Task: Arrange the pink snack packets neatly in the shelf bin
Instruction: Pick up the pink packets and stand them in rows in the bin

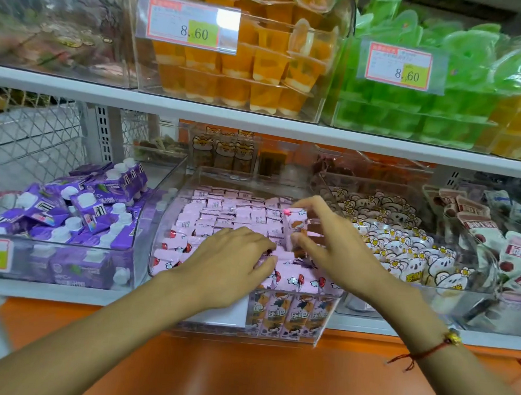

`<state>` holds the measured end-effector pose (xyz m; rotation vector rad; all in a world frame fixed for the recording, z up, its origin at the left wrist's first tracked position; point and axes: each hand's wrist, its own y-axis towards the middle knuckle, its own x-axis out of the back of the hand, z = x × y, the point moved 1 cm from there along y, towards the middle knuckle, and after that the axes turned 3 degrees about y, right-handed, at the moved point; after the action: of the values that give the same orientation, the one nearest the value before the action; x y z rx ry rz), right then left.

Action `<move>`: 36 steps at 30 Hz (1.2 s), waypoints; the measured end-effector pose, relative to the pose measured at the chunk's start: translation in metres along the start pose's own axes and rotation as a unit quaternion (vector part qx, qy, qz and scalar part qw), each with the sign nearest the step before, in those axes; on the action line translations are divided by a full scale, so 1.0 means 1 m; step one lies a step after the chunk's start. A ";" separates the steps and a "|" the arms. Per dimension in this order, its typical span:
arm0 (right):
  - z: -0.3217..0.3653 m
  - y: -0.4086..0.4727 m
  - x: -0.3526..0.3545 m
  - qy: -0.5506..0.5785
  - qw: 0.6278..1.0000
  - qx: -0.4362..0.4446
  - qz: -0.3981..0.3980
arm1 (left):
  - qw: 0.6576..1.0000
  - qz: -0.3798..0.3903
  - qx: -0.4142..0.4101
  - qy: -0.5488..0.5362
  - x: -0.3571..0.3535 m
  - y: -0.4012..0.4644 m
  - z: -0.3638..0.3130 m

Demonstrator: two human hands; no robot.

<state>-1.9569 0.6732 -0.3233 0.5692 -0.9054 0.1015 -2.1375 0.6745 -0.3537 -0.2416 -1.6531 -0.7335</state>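
R hand (326,248) pinching one upright pink packet (294,227); L hand (233,254) lying flat on the front packets (293,280), gripping nothing. Risk: forcing it in, toppling neighbouring rows.

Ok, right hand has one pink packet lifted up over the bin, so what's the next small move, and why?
Probably lower the upright pink snack packet pinched by the right hand into the row just beneath it, standing like its neighbours. The packets at the back of the clear plastic shelf bin already stand in tidy rows, while the left hand rests on the front ones, seemingly steadying them.
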 end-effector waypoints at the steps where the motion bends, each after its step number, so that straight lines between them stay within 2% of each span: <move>1: 0.000 -0.001 0.000 0.029 0.999 -0.015 0.001 | 1.000 0.000 0.001 -0.004 0.000 0.000 0.000; 2: -0.002 -0.002 0.001 0.022 1.000 -0.019 -0.006 | 1.000 0.000 0.001 -0.006 0.000 -0.001 0.000; 3: -0.003 -0.002 0.004 -0.035 0.999 -0.007 -0.021 | 1.000 0.000 0.002 -0.009 0.000 -0.001 0.001; 6: -0.004 -0.004 0.011 -0.285 0.954 0.074 -0.057 | 1.000 0.000 0.005 -0.028 0.000 -0.001 0.001; 7: -0.005 -0.006 0.011 -0.331 0.940 0.076 -0.032 | 0.999 0.000 0.006 -0.034 0.000 0.000 0.002; 9: -0.012 -0.012 0.005 -0.350 0.935 0.047 0.041 | 0.999 0.002 0.006 -0.044 0.000 0.000 0.002; 11: -0.018 -0.016 -0.001 -0.339 0.937 0.026 0.081 | 0.999 0.001 0.005 -0.050 0.000 0.000 0.002; 12: -0.018 -0.017 -0.001 -0.325 0.942 0.026 0.074 | 0.998 -0.001 0.005 -0.055 0.000 0.000 0.002; 15: -0.018 -0.022 0.008 -0.260 0.965 0.032 -0.008 | 0.995 -0.015 0.013 -0.100 0.002 0.007 0.000; 17: -0.020 -0.026 0.015 -0.196 0.978 0.000 -0.070 | 0.991 -0.027 0.023 -0.131 0.006 0.019 -0.004; 19: -0.024 -0.031 0.017 -0.142 0.984 -0.050 -0.100 | 0.988 -0.031 0.029 -0.150 0.008 0.034 -0.010; 23: -0.036 -0.035 0.015 -0.069 0.989 -0.099 -0.091 | 0.986 0.031 0.024 -0.163 0.006 0.065 -0.024; 27: -0.043 -0.040 0.013 0.001 0.993 -0.086 -0.086 | 0.991 0.107 -0.005 -0.076 0.000 0.084 -0.033; 36: -0.046 -0.040 0.010 0.012 0.992 -0.097 -0.085 | 0.998 0.047 0.008 -0.042 0.001 0.091 -0.039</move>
<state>-1.9053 0.6613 -0.3546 0.4601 -0.8297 -0.1321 -2.0566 0.7220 -0.3211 -0.3406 -1.7141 -0.6477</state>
